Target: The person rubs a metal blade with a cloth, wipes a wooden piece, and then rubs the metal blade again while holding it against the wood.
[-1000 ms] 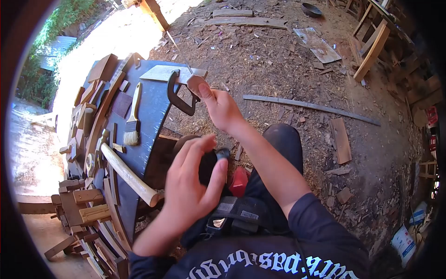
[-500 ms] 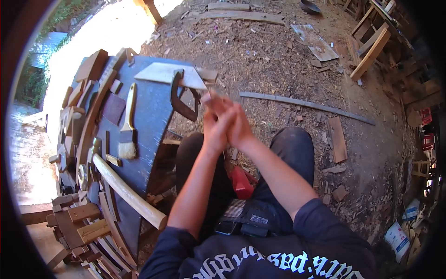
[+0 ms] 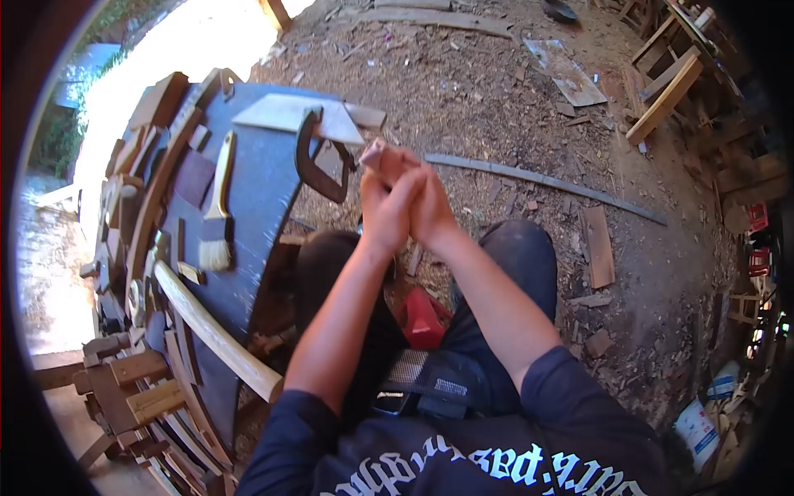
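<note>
My left hand (image 3: pixel 383 207) and my right hand (image 3: pixel 430 202) are pressed together above my knees, fingers closed around a small reddish-brown piece of wood (image 3: pixel 375 157). Its end shows above the fingers; the rest is hidden in the grip. Just beyond the hands, a dark C-clamp (image 3: pixel 306 161) sits at the bench corner over a pale, angled board (image 3: pixel 285 113). The clamp stands to the left of my hands, apart from them.
On the dark bench top (image 3: pixel 256 186) lie a paintbrush (image 3: pixel 220 198), a sanding sheet (image 3: pixel 193 178) and a long wooden-handled hammer (image 3: pixel 215 326). Wood offcuts (image 3: pixel 149 368) crowd its left side. A long strip (image 3: pixel 546 178) and a plank (image 3: pixel 597 246) lie on the littered ground.
The view has shifted slightly, moving the bench a little left and up in the picture. My hands remain together around the wood piece, with a slight change in finger position.
</note>
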`<state>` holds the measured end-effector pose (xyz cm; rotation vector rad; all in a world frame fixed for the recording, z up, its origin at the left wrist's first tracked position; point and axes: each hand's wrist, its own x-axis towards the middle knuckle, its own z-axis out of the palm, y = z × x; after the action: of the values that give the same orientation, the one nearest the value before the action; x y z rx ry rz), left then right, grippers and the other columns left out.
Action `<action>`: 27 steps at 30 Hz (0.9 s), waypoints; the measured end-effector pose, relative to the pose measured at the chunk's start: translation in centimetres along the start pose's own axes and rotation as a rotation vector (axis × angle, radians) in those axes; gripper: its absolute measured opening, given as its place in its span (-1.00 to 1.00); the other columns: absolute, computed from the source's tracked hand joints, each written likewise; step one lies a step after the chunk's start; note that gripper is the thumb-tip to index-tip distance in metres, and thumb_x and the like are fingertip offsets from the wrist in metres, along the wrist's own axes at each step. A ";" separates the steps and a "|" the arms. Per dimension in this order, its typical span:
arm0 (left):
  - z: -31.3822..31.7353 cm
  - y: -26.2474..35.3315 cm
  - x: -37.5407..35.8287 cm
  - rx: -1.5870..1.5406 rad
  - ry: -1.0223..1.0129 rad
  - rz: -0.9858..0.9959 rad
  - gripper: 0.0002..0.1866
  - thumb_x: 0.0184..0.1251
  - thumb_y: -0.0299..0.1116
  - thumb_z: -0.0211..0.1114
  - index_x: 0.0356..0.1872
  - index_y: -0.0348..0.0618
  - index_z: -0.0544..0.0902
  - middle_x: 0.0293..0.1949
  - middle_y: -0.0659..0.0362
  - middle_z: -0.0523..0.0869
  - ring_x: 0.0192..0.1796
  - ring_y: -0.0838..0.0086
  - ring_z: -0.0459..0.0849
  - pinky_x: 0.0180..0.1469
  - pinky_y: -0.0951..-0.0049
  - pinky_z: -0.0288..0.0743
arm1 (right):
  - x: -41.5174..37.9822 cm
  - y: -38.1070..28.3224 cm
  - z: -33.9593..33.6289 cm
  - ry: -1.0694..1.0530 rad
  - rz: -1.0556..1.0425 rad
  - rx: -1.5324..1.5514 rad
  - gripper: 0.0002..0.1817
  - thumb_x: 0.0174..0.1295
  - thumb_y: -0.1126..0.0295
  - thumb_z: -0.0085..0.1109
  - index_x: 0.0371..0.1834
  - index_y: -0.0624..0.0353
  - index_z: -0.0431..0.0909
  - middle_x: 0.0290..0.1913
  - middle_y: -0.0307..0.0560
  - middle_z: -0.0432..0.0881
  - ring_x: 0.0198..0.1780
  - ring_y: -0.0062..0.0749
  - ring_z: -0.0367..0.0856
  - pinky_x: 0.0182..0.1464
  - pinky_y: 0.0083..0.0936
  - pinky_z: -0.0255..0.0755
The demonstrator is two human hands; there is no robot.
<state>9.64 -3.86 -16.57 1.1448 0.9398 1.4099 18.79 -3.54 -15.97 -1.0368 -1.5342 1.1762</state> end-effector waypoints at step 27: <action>0.5 -0.6 0.4 -0.015 0.304 -0.166 -0.60 0.54 -0.26 0.23 -0.60 -0.01 0.43 -0.71 0.45 0.36 -0.69 0.78 0.26 -0.63 0.58 0.03 | -4.6 11.3 4.7 0.136 -0.067 -0.114 -0.73 0.23 0.20 0.19 -0.28 0.22 0.62 -0.32 0.25 0.70 -0.14 0.23 0.70 -0.17 0.03 0.53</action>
<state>10.26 -3.43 -16.94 0.8331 1.2065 1.4750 16.26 -6.76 -28.39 -1.1089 -1.5303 0.9622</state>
